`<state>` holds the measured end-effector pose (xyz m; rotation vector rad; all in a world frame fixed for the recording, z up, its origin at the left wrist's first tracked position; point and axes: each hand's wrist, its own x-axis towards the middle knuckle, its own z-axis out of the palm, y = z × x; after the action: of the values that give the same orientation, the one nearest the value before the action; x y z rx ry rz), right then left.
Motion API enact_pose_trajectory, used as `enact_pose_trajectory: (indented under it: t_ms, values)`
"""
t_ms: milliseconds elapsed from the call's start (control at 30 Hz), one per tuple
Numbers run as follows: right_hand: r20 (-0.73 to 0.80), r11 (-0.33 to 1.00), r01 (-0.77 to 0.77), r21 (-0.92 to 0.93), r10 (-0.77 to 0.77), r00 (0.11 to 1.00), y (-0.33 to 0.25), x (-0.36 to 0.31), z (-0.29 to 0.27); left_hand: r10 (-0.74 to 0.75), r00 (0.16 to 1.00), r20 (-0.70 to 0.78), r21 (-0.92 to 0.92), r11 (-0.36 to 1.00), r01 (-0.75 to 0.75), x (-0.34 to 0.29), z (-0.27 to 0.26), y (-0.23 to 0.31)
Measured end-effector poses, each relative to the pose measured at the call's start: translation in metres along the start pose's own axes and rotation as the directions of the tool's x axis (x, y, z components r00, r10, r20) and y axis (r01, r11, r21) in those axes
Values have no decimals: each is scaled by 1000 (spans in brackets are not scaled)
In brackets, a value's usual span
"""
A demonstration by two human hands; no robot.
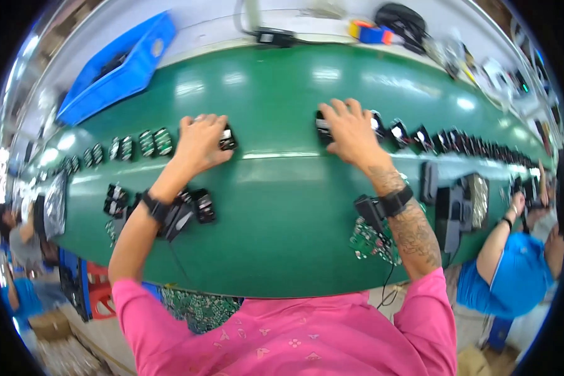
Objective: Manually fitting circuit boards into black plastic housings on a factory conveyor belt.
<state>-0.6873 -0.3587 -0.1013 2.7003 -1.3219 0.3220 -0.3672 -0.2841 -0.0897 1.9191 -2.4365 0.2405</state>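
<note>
My left hand [200, 143] is closed round a small black plastic housing [227, 138], which shows between the thumb and the fingers. My right hand [352, 130] reaches over the line of parts, with thumb and fingers curled about another black housing [323, 128]. Beside its outer edge sits one more black housing [377, 125]. To the right, a long row of similar black housings [445, 140] curves away along the table. Left of my left hand, green circuit boards [146, 143] stand in a spaced row. The undersides of both hands are hidden.
A blue bin [122, 69] stands at the back left. Loose black housings [203, 205] lie by my left forearm, green boards [370, 241] by my right. Dark grey cases [448, 216] sit further right. A person in blue [514, 269] works at the right; others are at left.
</note>
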Motion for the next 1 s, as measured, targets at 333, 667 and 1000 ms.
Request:
enact_pose_trajectory:
  t_ms: [333, 667, 1000]
  values:
    - [-115, 667, 74, 741, 18, 993, -109, -149, -21, 317, 943, 102, -558, 803, -210, -81, -41, 165]
    - [-41, 502, 107, 858, -139, 989, -92, -194, -31, 250, 967, 48, -651, 742, -160, -106, -14, 199]
    - [-138, 430, 25, 903, 235, 962, -72, -197, -35, 133, 990, 41, -930, 369, -11, -108, -12, 210]
